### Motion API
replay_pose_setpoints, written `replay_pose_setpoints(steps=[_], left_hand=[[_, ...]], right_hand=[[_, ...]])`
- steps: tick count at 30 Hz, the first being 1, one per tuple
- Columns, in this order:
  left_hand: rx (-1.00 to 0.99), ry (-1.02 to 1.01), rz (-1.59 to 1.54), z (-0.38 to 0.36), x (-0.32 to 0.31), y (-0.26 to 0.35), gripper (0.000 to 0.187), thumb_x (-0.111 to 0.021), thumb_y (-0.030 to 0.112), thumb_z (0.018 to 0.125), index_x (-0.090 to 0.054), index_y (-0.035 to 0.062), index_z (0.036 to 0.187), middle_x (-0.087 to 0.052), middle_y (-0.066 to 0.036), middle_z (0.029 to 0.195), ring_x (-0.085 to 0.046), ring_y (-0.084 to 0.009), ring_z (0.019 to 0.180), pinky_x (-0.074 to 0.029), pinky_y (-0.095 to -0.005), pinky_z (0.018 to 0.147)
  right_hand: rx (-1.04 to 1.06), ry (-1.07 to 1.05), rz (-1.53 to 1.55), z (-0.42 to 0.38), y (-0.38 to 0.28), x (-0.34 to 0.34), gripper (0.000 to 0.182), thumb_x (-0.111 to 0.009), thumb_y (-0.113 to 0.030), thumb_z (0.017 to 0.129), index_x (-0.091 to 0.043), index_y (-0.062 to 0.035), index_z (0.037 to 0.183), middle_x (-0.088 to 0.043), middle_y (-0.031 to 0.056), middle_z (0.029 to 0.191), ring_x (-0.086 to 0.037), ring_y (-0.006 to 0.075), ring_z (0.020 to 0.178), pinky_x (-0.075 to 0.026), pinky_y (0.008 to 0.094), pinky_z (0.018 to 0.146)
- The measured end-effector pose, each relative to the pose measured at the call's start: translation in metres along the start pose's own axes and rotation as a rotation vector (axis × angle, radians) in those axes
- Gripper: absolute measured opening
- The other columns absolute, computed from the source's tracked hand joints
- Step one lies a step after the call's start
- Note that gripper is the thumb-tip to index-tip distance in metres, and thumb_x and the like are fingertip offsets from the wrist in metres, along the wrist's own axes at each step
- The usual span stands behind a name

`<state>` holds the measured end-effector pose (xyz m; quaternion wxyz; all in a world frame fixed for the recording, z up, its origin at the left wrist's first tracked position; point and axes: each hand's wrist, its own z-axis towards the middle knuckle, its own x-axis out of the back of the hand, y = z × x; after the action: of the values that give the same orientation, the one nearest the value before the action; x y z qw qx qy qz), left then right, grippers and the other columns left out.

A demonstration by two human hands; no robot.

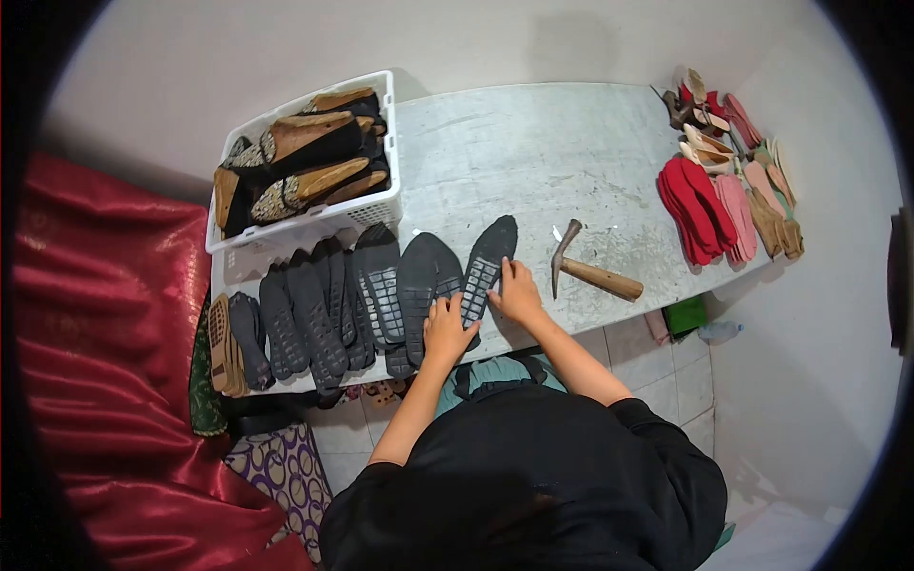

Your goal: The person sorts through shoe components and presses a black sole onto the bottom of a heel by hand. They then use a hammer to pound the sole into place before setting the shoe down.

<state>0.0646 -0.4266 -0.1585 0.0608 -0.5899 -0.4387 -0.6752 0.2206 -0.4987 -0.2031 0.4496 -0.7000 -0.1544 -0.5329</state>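
A black shoe sole (490,255) with a grid tread lies tilted near the table's front edge, between my two hands. My right hand (518,291) grips its right edge, fingers on top. At the lower left edge of the same sole, my left hand (448,329) holds on with bent fingers and hides part of the heel. Just left of it, more black soles (416,276) overlap under and beside my left hand. A hammer (598,276) with a wooden handle lies to the right of my right hand.
A white plastic basket (395,181) full of shoes stands at the back left. Several rows of black soles (309,309) and tan soles (225,343) line the front left edge. Red soles (697,209), pink soles (736,217) and small shoes (706,150) sit far right.
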Motion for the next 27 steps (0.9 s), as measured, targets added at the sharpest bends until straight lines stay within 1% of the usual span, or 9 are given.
replay_pose_setpoints(steps=[3, 8, 12, 15, 17, 19, 20, 23, 27], left_hand=[[-0.007, -0.014, 0.062, 0.004, -0.011, 0.004, 0.061, -0.072, 0.028, 0.065, -0.045, 0.0083, 0.117, -0.043, -0.017, 0.107, -0.045, -0.0345, 0.101, -0.04, -0.0435, 0.083], [0.065, 0.042, 0.015, 0.009, -0.008, 0.015, 0.071, -0.072, 0.024, 0.057, -0.04, 0.0047, 0.117, -0.041, -0.022, 0.104, -0.046, -0.0386, 0.097, -0.043, -0.0439, 0.08], [0.231, 0.088, 0.08, 0.002, 0.013, 0.034, 0.069, -0.069, 0.026, 0.063, -0.037, 0.0033, 0.119, -0.04, -0.019, 0.105, -0.048, -0.0372, 0.095, -0.044, -0.0466, 0.076], [0.388, -0.087, 0.327, 0.0, 0.008, 0.021, 0.071, -0.067, 0.034, 0.065, -0.037, 0.0087, 0.124, -0.042, -0.015, 0.109, -0.049, -0.0332, 0.097, -0.042, -0.0457, 0.075], [0.359, -0.058, 0.419, -0.002, 0.001, 0.02, 0.067, -0.065, 0.037, 0.066, -0.042, 0.0104, 0.124, -0.043, -0.015, 0.11, -0.046, -0.0322, 0.099, -0.039, -0.0437, 0.078], [0.357, -0.031, 0.517, 0.0, 0.004, 0.032, 0.063, -0.064, 0.039, 0.067, -0.048, 0.0107, 0.121, -0.042, -0.014, 0.112, -0.042, -0.0318, 0.102, -0.037, -0.0429, 0.079], [0.335, 0.024, 0.552, 0.003, 0.005, 0.042, 0.06, -0.064, 0.039, 0.067, -0.05, 0.0114, 0.119, -0.042, -0.013, 0.114, -0.04, -0.0312, 0.103, -0.035, -0.0425, 0.079], [0.303, 0.137, 0.51, 0.014, 0.004, 0.083, 0.06, -0.062, 0.037, 0.07, -0.046, 0.0117, 0.122, -0.042, -0.013, 0.114, -0.039, -0.0318, 0.103, -0.036, -0.0432, 0.08], [0.251, 0.033, 0.337, 0.036, -0.024, 0.161, 0.057, -0.061, 0.037, 0.072, -0.045, 0.0113, 0.12, -0.044, -0.014, 0.111, -0.045, -0.0353, 0.101, -0.039, -0.047, 0.075]], right_hand=[[0.036, 0.088, -0.013, -0.004, 0.011, -0.001, 0.076, -0.067, -0.03, 0.069, -0.033, -0.0009, 0.13, -0.04, 0.019, 0.125, -0.039, 0.0346, 0.114, -0.037, 0.0415, 0.092], [0.18, -0.048, 0.205, 0.001, 0.016, 0.007, 0.072, -0.064, -0.027, 0.069, -0.033, -0.0095, 0.132, -0.038, 0.0137, 0.133, -0.037, 0.0317, 0.121, -0.033, 0.0481, 0.094], [0.283, -0.263, 0.159, 0.008, 0.002, 0.012, 0.064, -0.06, -0.028, 0.072, -0.037, -0.0137, 0.13, -0.037, 0.0069, 0.136, -0.031, 0.033, 0.126, -0.028, 0.0526, 0.095], [0.354, -0.319, 0.209, 0.0, 0.007, 0.014, 0.056, -0.059, -0.028, 0.074, -0.042, -0.0124, 0.126, -0.042, 0.0106, 0.128, -0.036, 0.0301, 0.121, -0.032, 0.0484, 0.093], [0.372, -0.233, 0.242, -0.011, 0.018, 0.033, 0.048, -0.058, -0.026, 0.076, -0.047, -0.0097, 0.119, -0.048, 0.0128, 0.119, -0.043, 0.0292, 0.113, -0.036, 0.0435, 0.091], [0.299, -0.36, 0.391, -0.02, 0.04, 0.055, 0.039, -0.057, -0.023, 0.078, -0.052, -0.007, 0.112, -0.053, 0.0139, 0.112, -0.049, 0.0297, 0.105, -0.039, 0.0396, 0.088], [0.33, -0.306, 0.456, -0.027, 0.054, 0.068, 0.033, -0.057, -0.02, 0.079, -0.054, -0.0052, 0.108, -0.055, 0.015, 0.106, -0.052, 0.0302, 0.099, -0.042, 0.0363, 0.086], [0.221, -0.286, 0.485, -0.055, 0.103, 0.111, 0.032, -0.056, -0.019, 0.08, -0.053, -0.0044, 0.108, -0.055, 0.0156, 0.107, -0.052, 0.03, 0.101, -0.041, 0.0368, 0.086], [0.074, -0.164, 0.468, -0.105, 0.184, 0.158, 0.029, -0.056, -0.017, 0.081, -0.054, -0.0019, 0.106, -0.059, 0.0163, 0.1, -0.057, 0.0289, 0.092, -0.045, 0.0354, 0.081]])
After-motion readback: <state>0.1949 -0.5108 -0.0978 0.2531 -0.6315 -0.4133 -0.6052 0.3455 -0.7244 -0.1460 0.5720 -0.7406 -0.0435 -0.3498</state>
